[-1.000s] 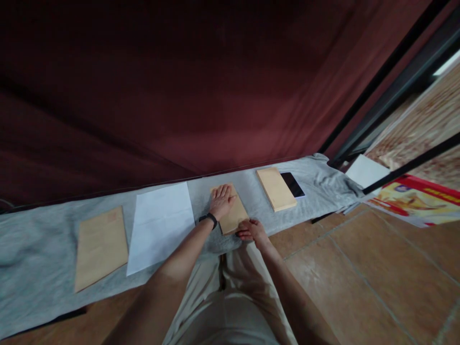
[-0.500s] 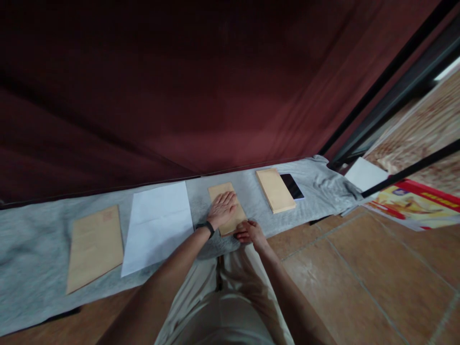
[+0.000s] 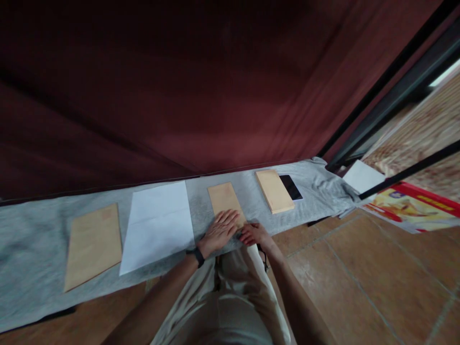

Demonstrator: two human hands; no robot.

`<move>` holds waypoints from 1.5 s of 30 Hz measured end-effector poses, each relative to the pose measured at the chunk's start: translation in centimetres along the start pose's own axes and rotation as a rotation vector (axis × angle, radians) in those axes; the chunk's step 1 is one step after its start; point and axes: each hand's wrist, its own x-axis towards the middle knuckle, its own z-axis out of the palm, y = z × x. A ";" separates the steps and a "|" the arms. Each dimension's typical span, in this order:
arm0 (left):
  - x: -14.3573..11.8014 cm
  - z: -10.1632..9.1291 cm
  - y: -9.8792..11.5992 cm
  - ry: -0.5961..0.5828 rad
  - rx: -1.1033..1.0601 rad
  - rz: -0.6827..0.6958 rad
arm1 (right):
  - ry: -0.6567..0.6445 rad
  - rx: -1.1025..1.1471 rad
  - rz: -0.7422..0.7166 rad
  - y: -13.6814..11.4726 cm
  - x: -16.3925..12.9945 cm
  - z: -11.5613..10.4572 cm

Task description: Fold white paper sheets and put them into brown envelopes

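Currently: left hand (image 3: 220,233) flat on brown envelope (image 3: 223,195), on grey cloth (image 3: 200,203).
Left fingers outstretched, slightly apart; right hand (image 3: 255,234) at envelope's near corner, fingers curled, cannot tell whether gripping.

Dark red fabric (image 3: 201,100) fills the far side like a wall, near black at top and left, warmer red low down and to the right, with faint diagonal folds; a long narrow bench (image 3: 32,258) runs along its foot under a grey cloth (image 3: 319,184), rumpled at the right end. Floor (image 3: 362,282) of brown-orange tiles, pale grout lines, dull sheen at lower right. Right side: slanting black bar (image 3: 381,79), wood-grained surface (image 3: 424,122), red-and-yellow printed panel (image 3: 417,208) low down, bright strip (image 3: 445,73) at the edge, light otherwise dim.
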 end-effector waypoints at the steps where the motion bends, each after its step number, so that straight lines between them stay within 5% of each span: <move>1: -0.7 -0.1 0.3 0.013 -0.001 0.008 | 0.022 -0.042 -0.015 0.1 0.0 -0.5; 4: -2.5 -0.5 1.1 0.047 -0.006 0.030 | 0.112 -0.109 -0.126 -0.1 0.2 -1.6; 8: -3.2 -0.6 1.4 0.079 -0.024 0.009 | 0.256 -0.350 -0.687 -1.5 1.4 -1.5; 10: -3.0 -0.5 1.4 0.089 -0.034 -0.008 | 0.213 -0.487 -0.901 -2.3 2.7 -0.6; 13: -2.8 -0.5 1.4 0.096 -0.034 -0.027 | 0.109 -0.759 -1.025 -3.2 5.2 1.0; 19: -2.7 -0.5 1.6 0.103 -0.025 -0.026 | 0.203 -1.155 -1.033 -4.4 9.4 2.6; 29: -2.8 -0.1 1.5 0.101 -0.022 -0.042 | 0.456 -1.254 -0.949 -6.2 13.2 4.0; 37: -2.9 -0.1 1.4 0.089 -0.029 -0.057 | 0.480 -1.274 -0.959 -5.4 12.3 3.7; 45: -3.1 -0.3 1.3 0.055 -0.034 -0.043 | 0.305 -1.217 -1.044 -3.0 9.2 1.0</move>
